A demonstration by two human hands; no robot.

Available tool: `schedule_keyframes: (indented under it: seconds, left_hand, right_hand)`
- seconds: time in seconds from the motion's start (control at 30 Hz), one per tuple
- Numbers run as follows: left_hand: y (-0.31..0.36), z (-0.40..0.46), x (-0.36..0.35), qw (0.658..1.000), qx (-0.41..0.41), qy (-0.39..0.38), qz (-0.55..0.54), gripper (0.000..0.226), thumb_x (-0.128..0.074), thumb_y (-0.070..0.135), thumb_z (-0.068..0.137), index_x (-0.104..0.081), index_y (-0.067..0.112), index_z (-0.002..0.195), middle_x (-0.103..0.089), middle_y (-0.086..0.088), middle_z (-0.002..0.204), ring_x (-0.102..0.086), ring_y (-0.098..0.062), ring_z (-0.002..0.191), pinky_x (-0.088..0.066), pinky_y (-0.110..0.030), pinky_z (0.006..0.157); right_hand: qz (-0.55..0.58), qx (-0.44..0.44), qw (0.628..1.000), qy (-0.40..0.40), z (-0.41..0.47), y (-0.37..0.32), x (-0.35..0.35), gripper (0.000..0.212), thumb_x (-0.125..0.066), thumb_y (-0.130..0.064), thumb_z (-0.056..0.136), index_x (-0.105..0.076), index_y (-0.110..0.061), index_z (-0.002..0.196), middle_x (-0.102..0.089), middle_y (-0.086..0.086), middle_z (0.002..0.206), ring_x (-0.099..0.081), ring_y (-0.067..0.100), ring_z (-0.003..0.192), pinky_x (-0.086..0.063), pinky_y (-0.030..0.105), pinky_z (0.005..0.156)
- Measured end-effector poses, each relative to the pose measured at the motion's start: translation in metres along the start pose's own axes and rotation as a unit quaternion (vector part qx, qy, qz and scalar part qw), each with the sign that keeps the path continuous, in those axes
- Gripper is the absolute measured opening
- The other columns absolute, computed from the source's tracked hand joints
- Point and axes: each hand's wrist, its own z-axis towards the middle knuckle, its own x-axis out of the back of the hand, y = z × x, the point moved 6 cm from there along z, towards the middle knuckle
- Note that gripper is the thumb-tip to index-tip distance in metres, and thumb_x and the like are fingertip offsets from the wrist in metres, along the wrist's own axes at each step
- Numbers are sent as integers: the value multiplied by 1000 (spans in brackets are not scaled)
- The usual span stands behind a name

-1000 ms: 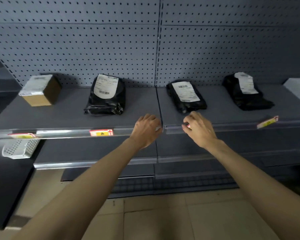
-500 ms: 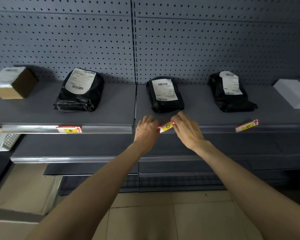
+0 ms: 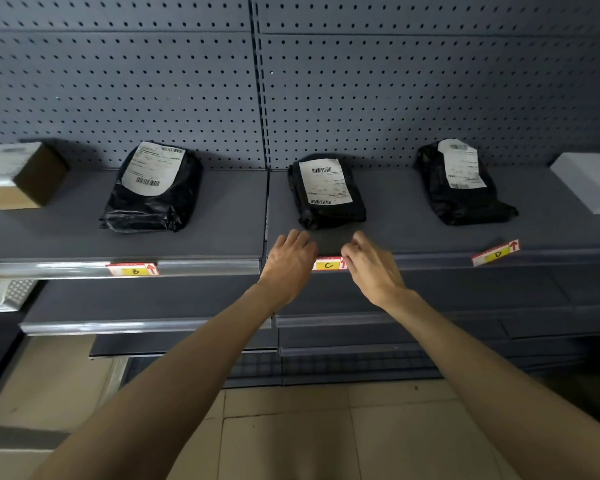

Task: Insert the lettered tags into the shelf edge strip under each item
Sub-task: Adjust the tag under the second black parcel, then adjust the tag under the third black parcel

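The tag lettered C (image 3: 328, 265), yellow with a red arrow, lies level against the shelf edge strip (image 3: 205, 267) below the middle black parcel (image 3: 326, 190). My left hand (image 3: 288, 259) holds its left end and my right hand (image 3: 369, 268) its right end, fingers pinched on it. Tag B (image 3: 134, 270) sits in the strip under the left black parcel (image 3: 153, 190). Tag D (image 3: 496, 253) rests tilted on the shelf lip below the right black parcel (image 3: 459, 183).
A cardboard box (image 3: 20, 178) stands at the far left of the shelf and a white box (image 3: 589, 183) at the far right. A white perforated basket (image 3: 4, 294) hangs lower left. Pegboard backs the shelf; lower shelves and tiled floor lie below.
The view has shifted right along the shelf. Tag C, held tilted between my hands half a second ago, now lies level on the strip under the middle parcel.
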Motion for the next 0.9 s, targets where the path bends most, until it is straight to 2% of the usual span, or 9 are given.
schedule_keyframes:
  seconds: [0.1, 0.2, 0.3, 0.4, 0.6, 0.8, 0.9]
  left_hand:
    - [2, 0, -4, 999, -20, -21, 13, 9, -66, 7, 83, -64, 15, 88, -59, -1, 94, -50, -19, 87, -43, -28, 76]
    - [1, 2, -2, 1000, -24, -2, -16, 8, -56, 14, 89, -64, 13, 91, -61, -3, 96, -52, -21, 89, -44, -31, 79]
    - [7, 8, 7, 998, -30, 20, -60, 14, -55, 24, 88, -63, 15, 94, -61, -2, 98, -53, -21, 93, -44, -33, 82]
    - [24, 25, 14, 995, -22, 33, -88, 14, -56, 27, 86, -60, 15, 91, -59, -2, 93, -52, -21, 89, -44, -32, 79]
    - [98, 72, 13, 993, -30, 44, -106, 13, -57, 27, 83, -59, 14, 83, -61, -4, 86, -53, -24, 86, -42, -34, 74]
    - [189, 112, -5, 990, 4, 38, -138, 13, -61, 26, 83, -64, 13, 81, -66, -6, 86, -57, -27, 90, -46, -38, 77]
    - [234, 119, -20, 992, 13, 12, -128, 14, -60, 26, 85, -63, 13, 85, -65, -7, 91, -57, -28, 95, -46, -39, 80]
  right_hand:
    - [-8, -4, 1000, -19, -1, -1, -6, 6, -61, -9, 91, -65, -5, 91, -57, 9, 97, -57, 20, 69, -45, 27, 54]
    - [5, 3, 1000, -19, 1, 3, -1, 10, -61, -15, 92, -67, -7, 91, -58, 8, 97, -60, 20, 74, -48, 29, 58]
    - [26, 1, 1000, -6, 0, 18, 11, 16, -62, -23, 91, -65, -7, 95, -58, 6, 98, -61, 20, 73, -43, 27, 55]
    - [32, -9, 999, 5, -7, 47, 23, 21, -62, -28, 91, -63, -9, 99, -58, 4, 99, -63, 20, 73, -41, 25, 55]
    - [26, -42, 999, 11, -33, 132, 43, 27, -60, -32, 91, -63, -10, 105, -58, 5, 104, -64, 23, 80, -42, 30, 59]
    - [19, -45, 999, -9, -60, 227, 62, 26, -56, -33, 94, -60, -11, 109, -54, 5, 110, -62, 22, 84, -54, 39, 65]
    - [23, -21, 999, -24, -73, 264, 64, 23, -56, -28, 94, -60, -10, 109, -53, 6, 112, -61, 22, 88, -54, 37, 64]
